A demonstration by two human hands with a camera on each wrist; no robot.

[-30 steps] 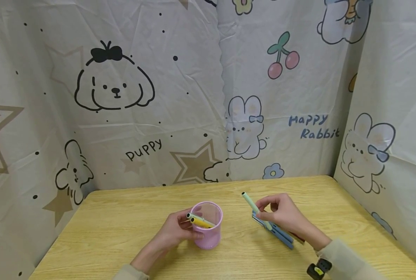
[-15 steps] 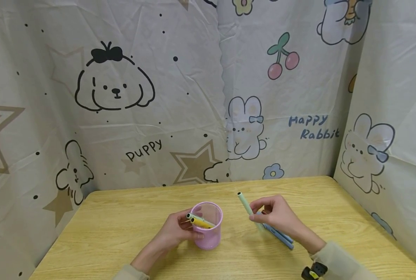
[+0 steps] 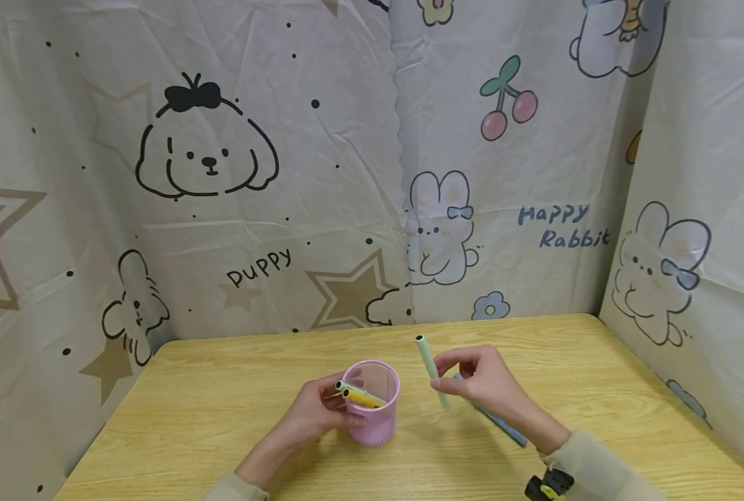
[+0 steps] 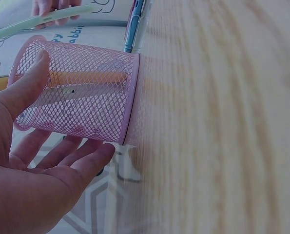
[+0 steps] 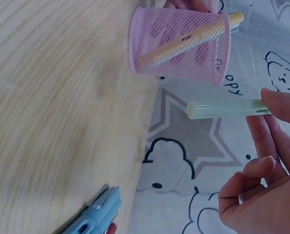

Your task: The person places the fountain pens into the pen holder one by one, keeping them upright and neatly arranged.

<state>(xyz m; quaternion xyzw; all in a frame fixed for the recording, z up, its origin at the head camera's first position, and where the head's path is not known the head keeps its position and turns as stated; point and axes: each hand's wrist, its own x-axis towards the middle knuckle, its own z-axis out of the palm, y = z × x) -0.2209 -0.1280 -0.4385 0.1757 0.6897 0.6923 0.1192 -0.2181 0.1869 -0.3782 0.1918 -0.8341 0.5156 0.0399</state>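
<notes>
My left hand holds a pink mesh pen cup that stands upright on the table. The left wrist view shows the thumb on one side of the mesh and the fingers around the other. A yellow pen and a pale pen lean inside the cup, tops over the rim. To the right of the cup, my right hand pinches a light green pen between thumb and fingers, raised above the table and apart from the cup. Blue pens lie under the right hand, partly hidden by it.
The wooden table reaches back to a cream printed curtain, which also hangs along both sides. In the right wrist view, a small reddish tip shows beside the blue pens. A black device sits at the right sleeve.
My right hand has lifted the light green pen off the blue pens and carried it left towards the cup, turning it more upright. The left hand and cup have stayed in place.
</notes>
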